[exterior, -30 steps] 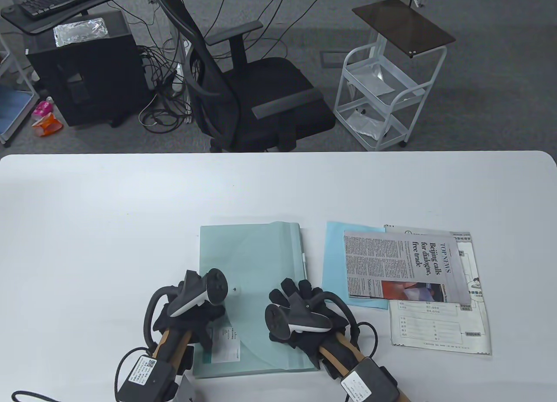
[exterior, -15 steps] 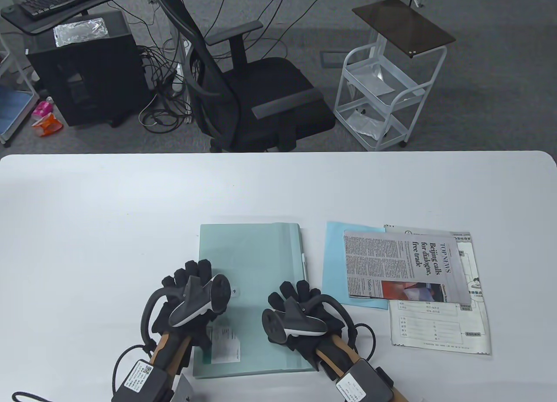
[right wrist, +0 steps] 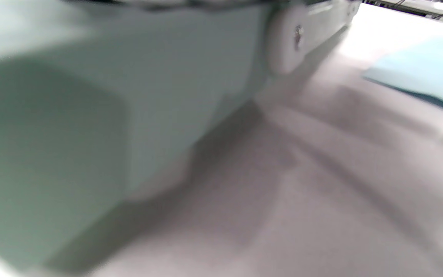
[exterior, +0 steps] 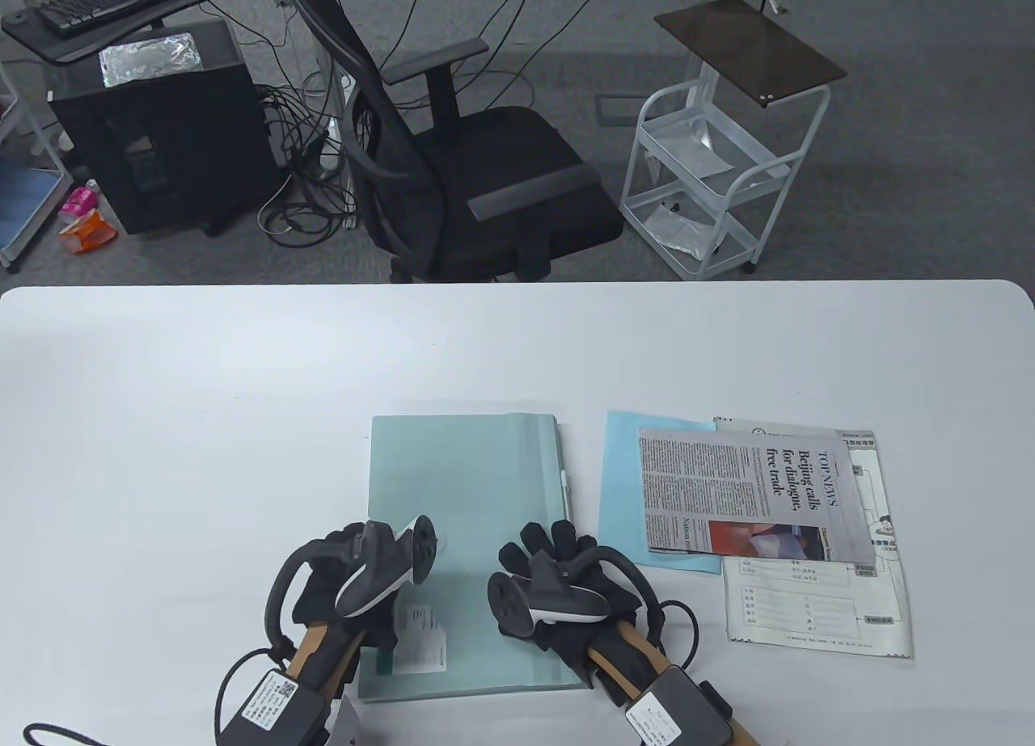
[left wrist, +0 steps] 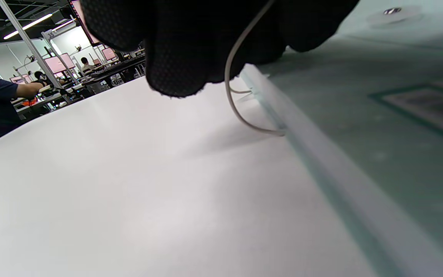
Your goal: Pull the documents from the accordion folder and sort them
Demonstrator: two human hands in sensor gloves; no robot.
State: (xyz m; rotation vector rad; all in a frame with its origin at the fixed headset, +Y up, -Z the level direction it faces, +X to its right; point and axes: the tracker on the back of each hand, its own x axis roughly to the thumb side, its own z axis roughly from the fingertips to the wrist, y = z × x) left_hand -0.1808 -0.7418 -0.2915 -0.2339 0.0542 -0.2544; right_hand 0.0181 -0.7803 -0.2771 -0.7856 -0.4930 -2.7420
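Note:
A pale green accordion folder (exterior: 465, 487) lies flat and closed at the table's front centre. My left hand (exterior: 344, 564) sits at its left edge beside the white clasp button (exterior: 441, 542), fingers curled. In the left wrist view my gloved fingers (left wrist: 190, 46) hang over the folder's edge (left wrist: 321, 154), and a thin white elastic cord (left wrist: 237, 107) loops down from them to that edge. My right hand (exterior: 550, 556) rests on the folder's lower right part with fingers spread. The right wrist view shows the folder (right wrist: 90, 115) blurred and very close.
Right of the folder lie a light blue sheet (exterior: 623, 487), a folded newspaper (exterior: 744, 491) on top of it, and a white printed form (exterior: 817, 609) under the newspaper. The white table (exterior: 202, 415) stretches left and back. An office chair (exterior: 485, 180) stands behind it.
My left hand spread its fingers over the folder's left edge, then curled them and shifted right toward the clasp. My right hand slid slightly left. The folder and papers have not moved.

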